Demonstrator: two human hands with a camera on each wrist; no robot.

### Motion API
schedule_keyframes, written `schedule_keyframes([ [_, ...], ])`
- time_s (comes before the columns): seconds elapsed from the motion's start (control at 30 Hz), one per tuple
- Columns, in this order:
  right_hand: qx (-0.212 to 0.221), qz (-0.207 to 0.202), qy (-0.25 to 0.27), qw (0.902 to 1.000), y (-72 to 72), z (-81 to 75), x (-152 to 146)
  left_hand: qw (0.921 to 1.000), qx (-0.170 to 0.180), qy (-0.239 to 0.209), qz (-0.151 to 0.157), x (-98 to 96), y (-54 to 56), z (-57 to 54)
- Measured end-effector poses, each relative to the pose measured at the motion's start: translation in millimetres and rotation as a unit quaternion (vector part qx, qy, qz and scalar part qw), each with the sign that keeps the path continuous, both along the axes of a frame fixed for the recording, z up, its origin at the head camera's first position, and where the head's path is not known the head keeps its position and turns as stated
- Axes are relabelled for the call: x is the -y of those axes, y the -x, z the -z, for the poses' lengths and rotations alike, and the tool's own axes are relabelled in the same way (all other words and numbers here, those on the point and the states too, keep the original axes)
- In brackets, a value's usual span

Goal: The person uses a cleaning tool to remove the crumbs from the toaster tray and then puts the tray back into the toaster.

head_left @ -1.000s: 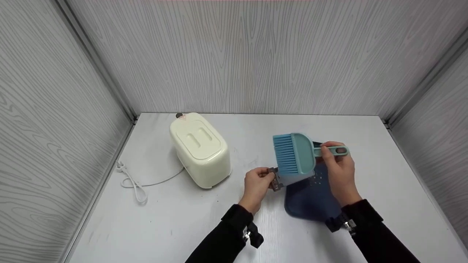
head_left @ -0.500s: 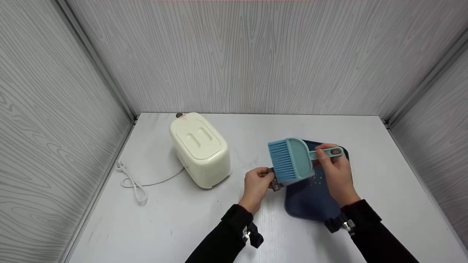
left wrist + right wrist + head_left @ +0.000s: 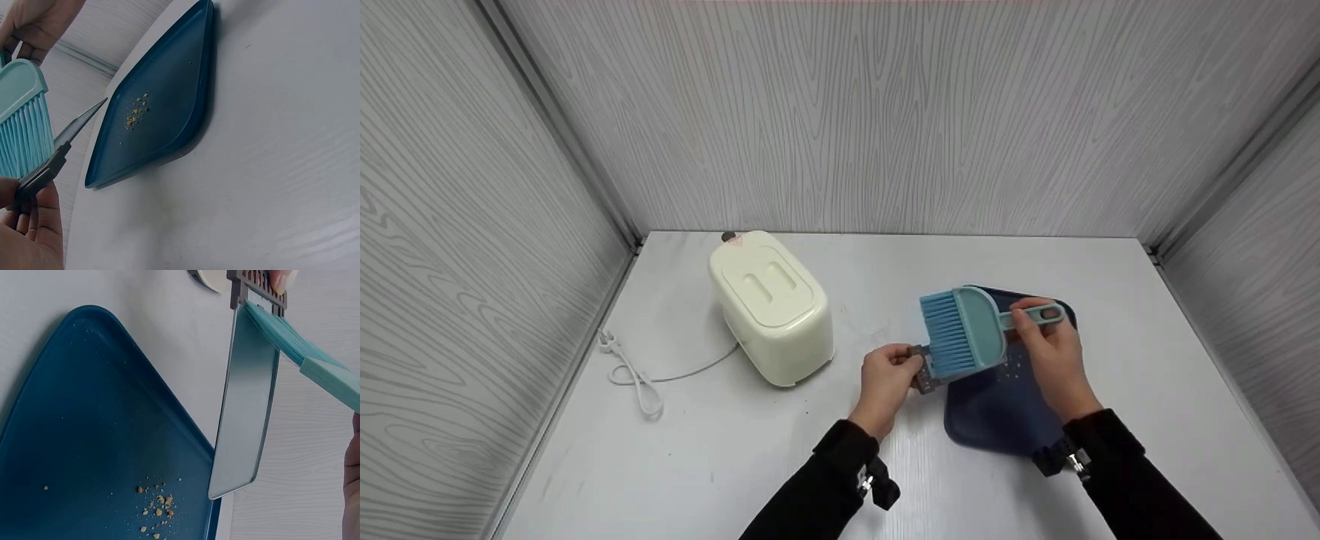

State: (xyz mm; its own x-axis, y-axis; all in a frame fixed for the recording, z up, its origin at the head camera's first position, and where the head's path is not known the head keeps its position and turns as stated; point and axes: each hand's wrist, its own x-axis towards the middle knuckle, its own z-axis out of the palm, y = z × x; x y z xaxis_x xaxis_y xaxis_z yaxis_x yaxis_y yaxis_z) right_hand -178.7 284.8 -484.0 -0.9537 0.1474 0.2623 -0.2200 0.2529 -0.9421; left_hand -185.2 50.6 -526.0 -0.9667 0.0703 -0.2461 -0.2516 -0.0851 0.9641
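Note:
My left hand (image 3: 887,386) pinches the grey slotted end of a toaster's crumb tray (image 3: 244,410), a thin metal sheet held tilted above a dark blue tray (image 3: 997,420). The green handle of a small brush (image 3: 981,330) is gripped between thumb and fingers of my right hand (image 3: 1057,364). In the right wrist view, its blue bristles (image 3: 281,332) bend against the metal sheet near the grey end. Yellow-brown crumbs (image 3: 136,114) lie scattered on the blue tray below. From the head view, the brush hides most of the crumb tray.
To the left stands a cream toaster (image 3: 772,315) with a lid over its top. Its white cord and plug (image 3: 641,386) lie on the white table (image 3: 720,465). Wood-patterned panels (image 3: 840,120) close off the back and both sides.
The brush has come down toward me over the crumb tray, its bristles shifting left and then back right. My left hand and the crumb tray have stayed in place.

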Motion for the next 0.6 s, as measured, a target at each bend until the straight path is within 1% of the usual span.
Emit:
schedule_keyframes([
  [0.17,-0.001,0.007,-0.008,0.9999,0.1,0.3,-5,1.0,0.007,0.007,-0.003,1.1,0.2,-2.1],
  [0.3,-0.001,0.012,0.0,0.9999,-0.9,-1.1,-6,0.9999,0.007,0.01,-0.003,1.8,-0.1,-2.7],
  [0.43,0.001,0.021,-0.006,0.9998,-1.4,-1.4,-11,1.0,0.004,0.007,-0.001,2.7,-0.7,-2.7],
  [0.6,0.004,0.021,-0.014,0.9997,-1.8,1.6,-20,0.9999,-0.006,0.01,0.006,3.7,-1.3,-3.0],
])
